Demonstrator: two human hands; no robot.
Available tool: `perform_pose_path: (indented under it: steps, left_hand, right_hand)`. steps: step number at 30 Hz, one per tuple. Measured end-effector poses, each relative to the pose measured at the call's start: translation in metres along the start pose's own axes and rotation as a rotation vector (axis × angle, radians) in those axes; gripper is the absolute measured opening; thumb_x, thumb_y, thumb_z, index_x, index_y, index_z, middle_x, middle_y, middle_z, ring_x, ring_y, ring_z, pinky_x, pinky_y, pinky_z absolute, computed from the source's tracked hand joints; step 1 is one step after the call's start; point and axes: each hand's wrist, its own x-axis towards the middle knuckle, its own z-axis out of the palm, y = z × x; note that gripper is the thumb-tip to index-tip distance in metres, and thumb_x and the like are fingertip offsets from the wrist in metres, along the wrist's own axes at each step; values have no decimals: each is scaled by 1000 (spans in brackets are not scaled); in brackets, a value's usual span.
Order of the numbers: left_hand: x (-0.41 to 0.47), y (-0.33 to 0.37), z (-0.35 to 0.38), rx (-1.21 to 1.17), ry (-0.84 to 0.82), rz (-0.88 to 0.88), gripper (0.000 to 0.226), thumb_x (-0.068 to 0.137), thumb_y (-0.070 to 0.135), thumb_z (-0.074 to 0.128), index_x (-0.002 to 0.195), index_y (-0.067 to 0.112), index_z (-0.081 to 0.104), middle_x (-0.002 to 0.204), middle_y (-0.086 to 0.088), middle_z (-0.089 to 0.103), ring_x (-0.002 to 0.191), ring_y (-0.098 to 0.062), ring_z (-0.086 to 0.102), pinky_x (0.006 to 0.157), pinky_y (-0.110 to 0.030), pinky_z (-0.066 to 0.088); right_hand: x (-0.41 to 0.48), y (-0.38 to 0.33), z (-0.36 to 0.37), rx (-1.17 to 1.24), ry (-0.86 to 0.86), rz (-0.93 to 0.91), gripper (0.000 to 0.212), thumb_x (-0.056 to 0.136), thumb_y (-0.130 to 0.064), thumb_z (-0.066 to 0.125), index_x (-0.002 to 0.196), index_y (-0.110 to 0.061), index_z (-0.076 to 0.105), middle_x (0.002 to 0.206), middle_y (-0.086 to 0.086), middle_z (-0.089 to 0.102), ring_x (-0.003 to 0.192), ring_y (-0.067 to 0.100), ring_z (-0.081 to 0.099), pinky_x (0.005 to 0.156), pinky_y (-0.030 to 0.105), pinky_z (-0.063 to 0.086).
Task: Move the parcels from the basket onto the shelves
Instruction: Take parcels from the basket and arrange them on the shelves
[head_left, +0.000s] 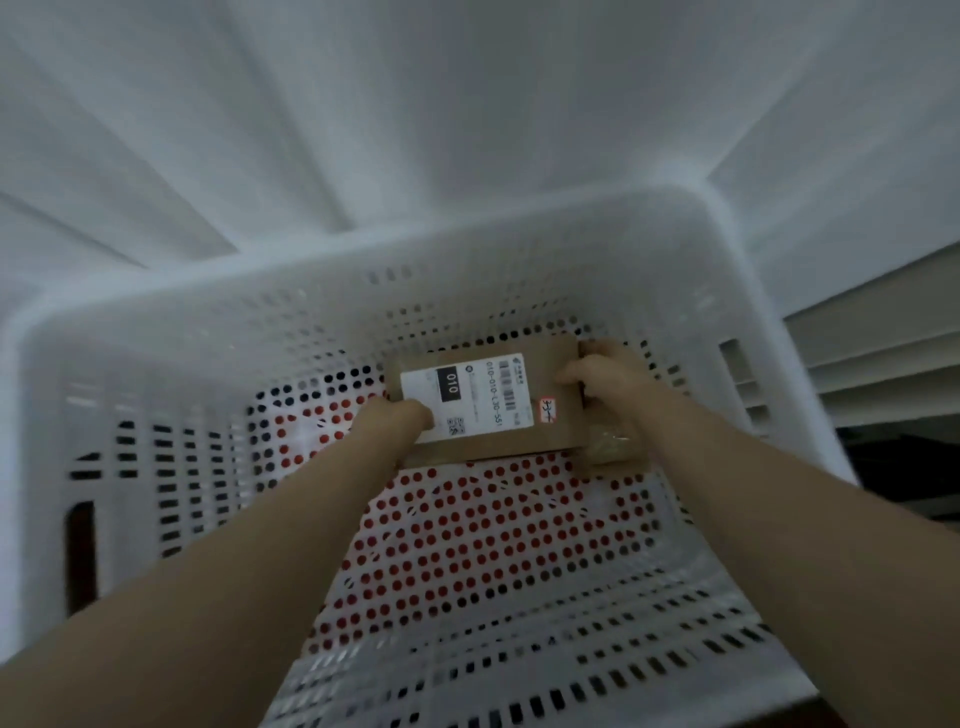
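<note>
Head view is looking down into the basket (208, 364), where both hands are gripping one flat parcel (524, 441) close to the far wall. The left hand (397, 421) is curling over the near left corner and partly covering the label (467, 395). The right hand (605, 379) is pinching the right edge with the thumb on top. Neither hand is free. Whether the parcel is resting on the perforated floor or already rising off it is not showing clearly.

The step in hand seems to be taking this parcel out. It is probably light and stiff, so a firm hold on two opposite edges should be enough, with fingertips working underneath rather than squeezing the faces. Bringing it up level and a little toward the body would be helping it clear the far wall and the rim.

Something crumpled and clear (608, 444) is lying just beside the near right corner, below the right wrist. It is too blurred to name, and it could be snagging or dragging along. Pale slats (857, 374) are showing outside the basket on the right; whether they are the shelves I cannot tell.
</note>
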Motion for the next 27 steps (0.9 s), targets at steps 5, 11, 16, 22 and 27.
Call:
perform_pose_path:
  steps: [5, 11, 16, 22, 27]
  left_hand:
    - [-98, 23, -31, 49, -45, 3, 30, 90, 6, 53, 119, 6, 47, 87, -8, 52, 79, -24, 50, 65, -33, 43]
    - [-204, 63, -49, 133, -107, 179, 32, 90, 25, 58, 112, 2, 55, 104, -14, 59, 76, -21, 54, 62, -26, 40]
    - [-285, 84, -36, 60, -209, 237, 36, 82, 34, 69, 104, 10, 57, 101, -12, 58, 90, -27, 53, 76, -36, 44]
    - [-383, 79, 17, -89, -463, 335, 44, 80, 17, 73, 117, 1, 57, 102, -14, 66, 90, -27, 65, 79, -40, 54]
    - [-471, 56, 67, -110, -646, 492, 36, 84, 10, 68, 117, 1, 57, 94, -11, 69, 83, -22, 67, 65, -32, 56]
  right_hand:
    - [-112, -15, -35, 125, 40, -14, 62, 82, -18, 75, 135, -5, 46, 128, 13, 57, 111, 27, 56, 85, 33, 48]
    - [-245, -18, -97, 481, 68, -20, 51, 84, -20, 71, 131, -8, 54, 104, 7, 68, 96, 24, 63, 76, 41, 52]
    - [-334, 4, -141, 747, 195, -52, 43, 84, -15, 71, 124, -5, 58, 97, 8, 71, 89, 24, 66, 75, 40, 54]
    - [-423, 49, -178, 1083, 258, -140, 13, 85, -13, 68, 96, -6, 64, 79, 9, 70, 74, 23, 62, 56, 35, 56]
    - [-509, 113, -223, 1119, 271, -273, 9, 87, -9, 63, 93, -16, 62, 74, 1, 72, 70, 14, 67, 71, 36, 56]
